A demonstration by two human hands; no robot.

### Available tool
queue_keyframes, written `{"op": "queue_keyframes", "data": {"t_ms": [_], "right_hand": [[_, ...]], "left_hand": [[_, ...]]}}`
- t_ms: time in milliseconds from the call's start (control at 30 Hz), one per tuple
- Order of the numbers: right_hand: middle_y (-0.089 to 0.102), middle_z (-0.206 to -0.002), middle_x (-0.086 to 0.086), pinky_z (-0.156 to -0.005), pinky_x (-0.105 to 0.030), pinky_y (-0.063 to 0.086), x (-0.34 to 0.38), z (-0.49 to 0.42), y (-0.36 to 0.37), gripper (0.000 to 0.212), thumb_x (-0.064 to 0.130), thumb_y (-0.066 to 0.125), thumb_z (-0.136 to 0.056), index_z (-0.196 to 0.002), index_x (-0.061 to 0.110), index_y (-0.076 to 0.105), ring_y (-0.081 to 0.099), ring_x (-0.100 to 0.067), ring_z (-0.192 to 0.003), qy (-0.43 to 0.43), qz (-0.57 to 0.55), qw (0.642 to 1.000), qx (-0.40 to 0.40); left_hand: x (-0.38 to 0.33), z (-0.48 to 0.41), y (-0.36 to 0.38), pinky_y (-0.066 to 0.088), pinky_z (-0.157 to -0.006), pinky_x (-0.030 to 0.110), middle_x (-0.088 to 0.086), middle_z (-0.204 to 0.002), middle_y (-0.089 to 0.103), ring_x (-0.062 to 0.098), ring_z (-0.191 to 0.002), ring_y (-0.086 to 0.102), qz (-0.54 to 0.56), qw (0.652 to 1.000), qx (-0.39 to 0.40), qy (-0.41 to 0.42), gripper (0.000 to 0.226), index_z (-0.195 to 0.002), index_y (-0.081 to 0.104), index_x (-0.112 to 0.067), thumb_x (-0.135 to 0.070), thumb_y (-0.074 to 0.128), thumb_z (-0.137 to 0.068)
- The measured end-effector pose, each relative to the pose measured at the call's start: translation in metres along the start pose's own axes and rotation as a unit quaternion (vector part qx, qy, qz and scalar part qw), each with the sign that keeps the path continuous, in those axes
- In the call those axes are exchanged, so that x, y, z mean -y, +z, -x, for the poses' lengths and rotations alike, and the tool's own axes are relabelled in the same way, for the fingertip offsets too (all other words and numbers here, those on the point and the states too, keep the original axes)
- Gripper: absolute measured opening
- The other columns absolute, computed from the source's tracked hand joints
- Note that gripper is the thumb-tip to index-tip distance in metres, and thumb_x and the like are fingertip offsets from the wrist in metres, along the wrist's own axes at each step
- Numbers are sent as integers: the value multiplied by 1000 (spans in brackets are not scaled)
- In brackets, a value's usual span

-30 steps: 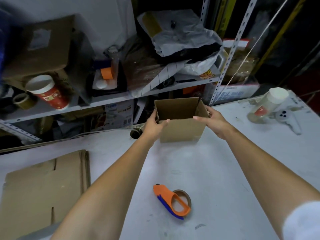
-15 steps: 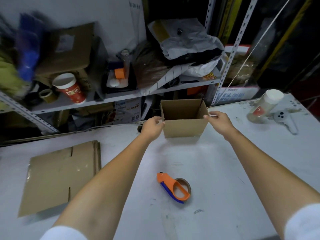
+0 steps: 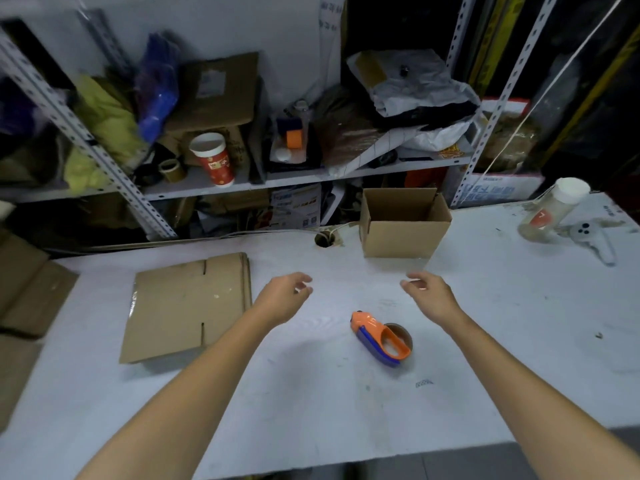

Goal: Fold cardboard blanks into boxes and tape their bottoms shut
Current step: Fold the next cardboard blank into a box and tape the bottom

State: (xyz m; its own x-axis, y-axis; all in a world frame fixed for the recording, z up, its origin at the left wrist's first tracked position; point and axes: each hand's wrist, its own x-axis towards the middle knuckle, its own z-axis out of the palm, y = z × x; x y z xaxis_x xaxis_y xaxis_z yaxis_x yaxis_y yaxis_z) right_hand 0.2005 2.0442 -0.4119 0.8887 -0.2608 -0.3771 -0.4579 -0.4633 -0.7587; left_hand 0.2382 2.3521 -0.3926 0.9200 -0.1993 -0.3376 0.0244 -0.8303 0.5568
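1. Brown cardboard box (image 3: 398,237), folded up and open at the top: stood upright near the far edge of the white table (image 3: 311,410), touched by neither hand.
2. Left hand (image 3: 282,301): hovered over the table on the near side of the box, fingers loosely curled and spread; held nothing.
3. Right hand (image 3: 431,294): hovered likewise, well apart from the left, fingers relaxed; gripped nothing.
4. Orange and blue tape dispenser (image 3: 379,339), loaded with a brown roll: lay on the table between the two forearms, nearer than both hands, untouched.
5. Stack of flat cardboard blanks (image 3: 187,306): lay on the table left of the left hand, near it but apart.
6. Clear bottle (image 3: 550,213) with a white cap: stood at the table's far right, well apart from the box, just beside a white gadget (image 3: 592,237).
7. Red paper cup (image 3: 213,159): stood on the cluttered shelf (image 3: 311,173) behind the table, beside a roll of brown tape (image 3: 172,170).
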Motion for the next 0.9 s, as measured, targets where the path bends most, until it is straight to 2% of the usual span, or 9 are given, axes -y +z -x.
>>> {"op": "queue_keyframes", "data": {"t_ms": [133,200,233,267,367,500,733,900], "right_hand": [[69,-108,-1,-84,-27,45,6,49,57,34,35,64,-94,-123,18,65,63,-16,-98,-26,54,996,62],[69,-101,5,-80,-17,46,6,73,87,29,42,61,-91,-112,23,67,65,-13,-94,-46,118,988,87],[67,-99,5,-75,-11,43,8,84,102,28,41,61,-92,-110,21,67,64,-11,-91,-53,147,982,102],[65,-100,6,-75,-11,43,8,95,118,29,38,63,-94,-114,18,66,63,-11,-92,-55,161,978,116],[66,-116,3,-92,-29,49,15,119,170,41,40,63,-95,-130,20,60,63,-16,-105,-43,211,965,151],[63,-129,0,-94,-30,48,40,145,235,46,45,58,-97,-137,24,54,62,-20,-113,-40,251,950,183],[62,-133,-2,-97,-30,43,101,143,314,48,44,57,-97,-139,21,53,59,-21,-119,-54,268,949,160],[54,-143,-8,-102,-32,42,142,107,345,53,35,59,-97,-144,13,48,53,-27,-127,-62,224,966,112]], "left_hand": [[59,54,-1,51,-88,31,-7,-122,66,13,-105,62,5,999,-3,-35,34,-132,60,-25,-37,53,-100],[90,80,-1,51,-91,31,-4,-124,66,15,-107,62,14,999,9,-50,36,-134,59,-23,-36,54,-100],[107,92,-1,50,-93,31,-2,-125,66,16,-109,61,23,998,18,-56,37,-134,59,-22,-35,54,-100],[126,103,-1,50,-95,32,-1,-126,65,16,-110,61,30,997,25,-62,38,-134,59,-21,-36,54,-100],[183,133,-11,50,-92,31,-5,-125,65,16,-110,61,13,996,24,-80,37,-133,59,-26,-40,53,-100],[256,162,-35,50,-89,30,-6,-127,64,17,-110,61,1,995,21,-99,38,-134,59,-26,-41,52,-100],[333,164,-89,51,-89,31,1,-127,66,21,-111,61,-3,993,-9,-120,34,-130,62,-22,-34,53,-100],[357,125,-120,45,-95,32,7,-142,56,29,-120,58,47,984,-65,-161,46,-143,51,-18,-29,55,-98]]}}
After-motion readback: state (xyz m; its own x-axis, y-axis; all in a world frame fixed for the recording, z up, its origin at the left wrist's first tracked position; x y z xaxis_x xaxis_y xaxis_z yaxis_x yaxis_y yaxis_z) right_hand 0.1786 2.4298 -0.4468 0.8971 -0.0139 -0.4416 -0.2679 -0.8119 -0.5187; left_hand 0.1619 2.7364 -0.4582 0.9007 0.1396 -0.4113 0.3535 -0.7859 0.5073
